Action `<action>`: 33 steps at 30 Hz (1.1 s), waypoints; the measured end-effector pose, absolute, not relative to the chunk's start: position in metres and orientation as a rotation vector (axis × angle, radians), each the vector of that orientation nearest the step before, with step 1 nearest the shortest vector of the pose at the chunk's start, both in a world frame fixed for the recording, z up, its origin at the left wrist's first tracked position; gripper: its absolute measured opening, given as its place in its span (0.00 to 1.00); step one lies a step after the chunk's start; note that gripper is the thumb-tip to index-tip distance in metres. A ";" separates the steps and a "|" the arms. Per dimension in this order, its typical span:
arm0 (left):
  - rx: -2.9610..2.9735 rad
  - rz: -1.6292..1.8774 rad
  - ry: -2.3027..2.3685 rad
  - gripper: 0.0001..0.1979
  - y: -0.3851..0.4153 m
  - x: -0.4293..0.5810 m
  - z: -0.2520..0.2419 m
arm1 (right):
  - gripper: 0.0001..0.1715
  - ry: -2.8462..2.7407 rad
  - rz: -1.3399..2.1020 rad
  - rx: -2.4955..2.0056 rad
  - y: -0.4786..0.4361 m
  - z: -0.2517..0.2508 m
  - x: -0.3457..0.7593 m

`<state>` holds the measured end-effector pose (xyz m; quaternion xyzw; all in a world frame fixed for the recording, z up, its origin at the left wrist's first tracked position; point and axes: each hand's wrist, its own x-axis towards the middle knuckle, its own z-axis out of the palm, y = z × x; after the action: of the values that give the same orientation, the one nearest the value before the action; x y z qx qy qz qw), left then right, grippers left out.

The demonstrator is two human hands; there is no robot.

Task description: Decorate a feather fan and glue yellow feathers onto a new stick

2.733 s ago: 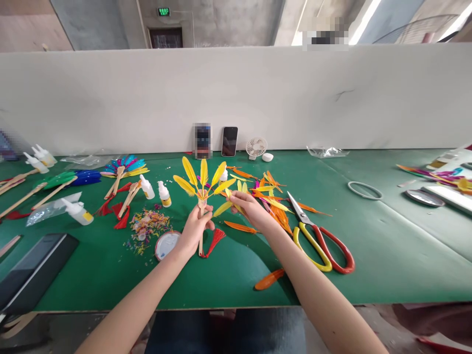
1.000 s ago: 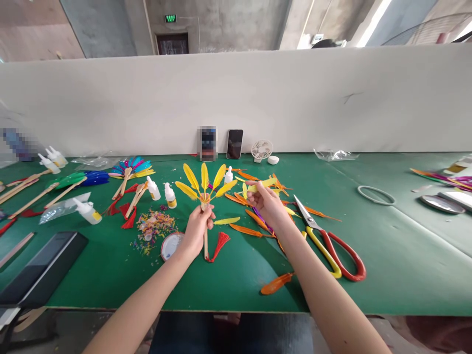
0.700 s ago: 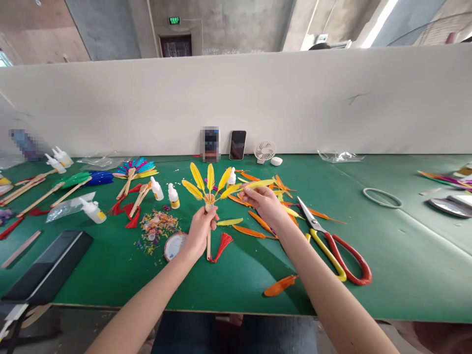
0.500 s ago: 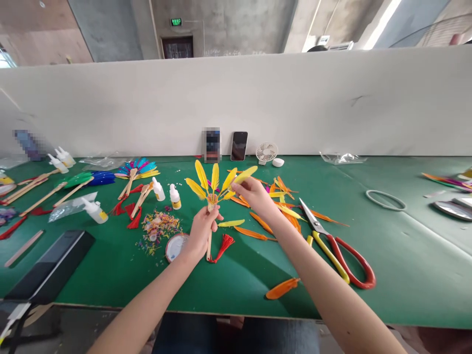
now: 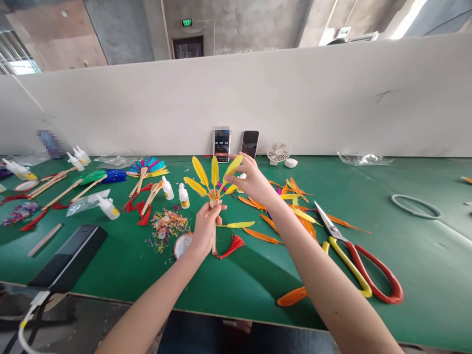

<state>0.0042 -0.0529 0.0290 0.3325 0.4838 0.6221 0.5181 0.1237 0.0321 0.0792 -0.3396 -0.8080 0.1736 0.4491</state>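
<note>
My left hand (image 5: 205,227) is closed round the wooden handle (image 5: 214,241) of a small feather fan, just below its head. Several yellow feathers (image 5: 200,170) spread upward from the top of the handle, and a red tassel (image 5: 233,247) hangs from its lower end onto the table. At the fan's right side, my right hand (image 5: 252,181) pinches a yellow feather (image 5: 233,165) that stands among the others. Its quill end lies close to the fan head; whether it is fixed there I cannot tell. A loose yellow feather (image 5: 238,225) lies just right of my left hand.
Large scissors (image 5: 354,253) lie open at the right beside orange feathers (image 5: 261,236). Left of my hands are a pile of colourful bits (image 5: 167,226), a round dish (image 5: 182,245), glue bottles (image 5: 183,196) and finished-looking fans (image 5: 142,172). A black box (image 5: 70,258) sits at the front left.
My right hand has brought the yellow feather leftward and more upright, in against the fan's right side. My left hand still holds the fan. The whole view has shifted a little.
</note>
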 end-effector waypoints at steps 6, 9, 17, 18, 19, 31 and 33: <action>0.811 1.476 1.167 0.08 -0.054 0.006 0.033 | 0.04 -2.006 0.396 -0.900 0.035 0.073 0.122; 0.817 1.469 1.158 0.09 -0.055 0.006 0.033 | 0.05 -2.020 0.387 -0.918 0.034 0.075 0.122; 0.847 1.479 1.129 0.11 -0.055 0.007 0.031 | 0.04 -2.013 0.403 -0.980 0.029 0.080 0.121; 0.849 1.480 1.129 0.11 -0.055 0.007 0.031 | 0.03 -2.000 0.409 -0.990 0.030 0.080 0.121; 0.852 1.481 1.129 0.11 -0.055 0.007 0.031 | 0.03 -1.984 0.414 -1.002 0.030 0.079 0.122; 0.903 1.460 1.117 0.11 -0.055 0.006 0.031 | 0.08 -1.850 0.435 -1.055 0.034 0.073 0.122; 0.922 1.459 1.116 0.11 -0.055 0.006 0.030 | 0.08 -1.852 0.455 -1.052 0.034 0.073 0.122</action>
<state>0.0062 -0.0546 0.0297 0.3840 0.4651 0.6075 0.5169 0.1222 0.0342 0.0734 -0.4282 -0.7534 0.1850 0.4634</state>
